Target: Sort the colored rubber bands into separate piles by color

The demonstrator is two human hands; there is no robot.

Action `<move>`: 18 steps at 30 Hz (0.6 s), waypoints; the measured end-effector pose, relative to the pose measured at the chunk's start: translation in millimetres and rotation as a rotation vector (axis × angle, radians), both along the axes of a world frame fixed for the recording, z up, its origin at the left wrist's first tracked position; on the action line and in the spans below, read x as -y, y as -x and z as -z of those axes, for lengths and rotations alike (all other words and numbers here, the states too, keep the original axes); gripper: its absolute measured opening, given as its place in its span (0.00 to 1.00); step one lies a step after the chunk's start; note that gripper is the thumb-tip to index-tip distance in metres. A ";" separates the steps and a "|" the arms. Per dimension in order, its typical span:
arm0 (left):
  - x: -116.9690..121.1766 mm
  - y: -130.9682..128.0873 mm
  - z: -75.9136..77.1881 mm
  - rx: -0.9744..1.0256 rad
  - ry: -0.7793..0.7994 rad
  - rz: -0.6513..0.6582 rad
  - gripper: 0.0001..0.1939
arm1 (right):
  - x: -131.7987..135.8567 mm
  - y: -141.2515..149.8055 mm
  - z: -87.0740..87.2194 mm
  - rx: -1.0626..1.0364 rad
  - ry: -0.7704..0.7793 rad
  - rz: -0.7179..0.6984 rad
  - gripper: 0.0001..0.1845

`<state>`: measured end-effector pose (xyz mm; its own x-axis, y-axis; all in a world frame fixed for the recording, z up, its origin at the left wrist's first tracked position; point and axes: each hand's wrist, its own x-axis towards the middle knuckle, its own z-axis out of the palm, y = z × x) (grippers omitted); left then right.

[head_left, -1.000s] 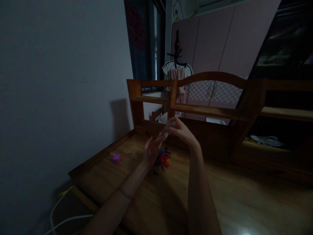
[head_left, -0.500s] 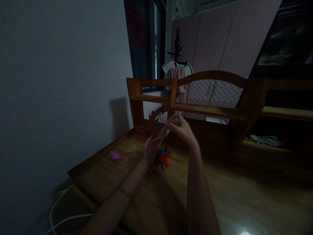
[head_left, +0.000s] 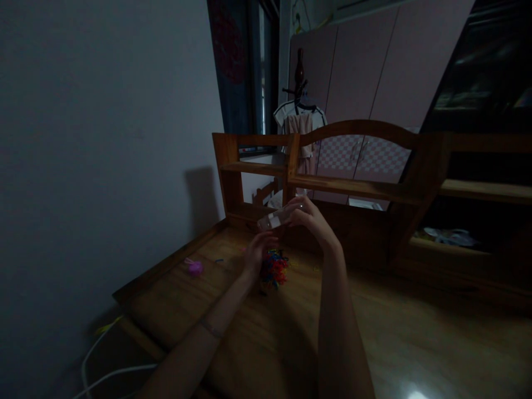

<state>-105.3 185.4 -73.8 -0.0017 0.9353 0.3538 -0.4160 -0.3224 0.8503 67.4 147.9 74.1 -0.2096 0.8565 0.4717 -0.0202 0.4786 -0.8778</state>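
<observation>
Up above the desk, my right hand (head_left: 311,219) grips a clear, see-through bottle-like container (head_left: 274,220), tilted almost level with one end pointing left. Just under that left end is my left hand (head_left: 256,255), its fingers stretched to the right and nothing visible in them. Whether its fingertips touch the container is hard to tell in the dim light. Below and behind the left hand lies a pile of small red, blue, yellow and black pieces (head_left: 275,270) on the wooden desk (head_left: 299,332); the hand hides part of it.
A small purple item (head_left: 194,267) sits on the desk to the left, with a thin blue piece (head_left: 219,260) beside it. Wooden shelving (head_left: 353,187) runs along the back of the desk. White cables (head_left: 112,371) hang at the lower left, near the wall (head_left: 103,138).
The container has swung from a steeper slant to nearly level, its lower end rising off the left hand. My left hand's fingers have come away below it.
</observation>
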 end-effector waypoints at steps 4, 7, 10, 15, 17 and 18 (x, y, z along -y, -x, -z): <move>5.0 -1.4 -0.1 -0.288 -0.223 -0.202 0.19 | -5.5 1.0 7.0 -0.244 0.063 -0.231 0.16; 13.9 -2.2 -4.1 -0.524 -0.420 -0.332 0.25 | -8.6 -0.5 10.6 -0.386 0.058 -0.355 0.17; 21.6 -4.1 -9.3 -0.626 -0.459 -0.384 0.26 | -7.2 -2.5 10.2 -0.460 0.041 -0.413 0.19; 28.7 -8.5 -16.0 -0.569 -0.322 -0.426 0.19 | -3.0 -3.9 5.3 -0.467 0.030 -0.411 0.20; 31.9 -10.3 -17.2 -0.484 -0.267 -0.368 0.18 | -5.0 -1.6 5.8 -0.400 0.038 -0.350 0.19; 33.4 -11.3 -17.5 -0.426 -0.236 -0.318 0.19 | -7.0 0.8 7.1 -0.343 0.042 -0.303 0.19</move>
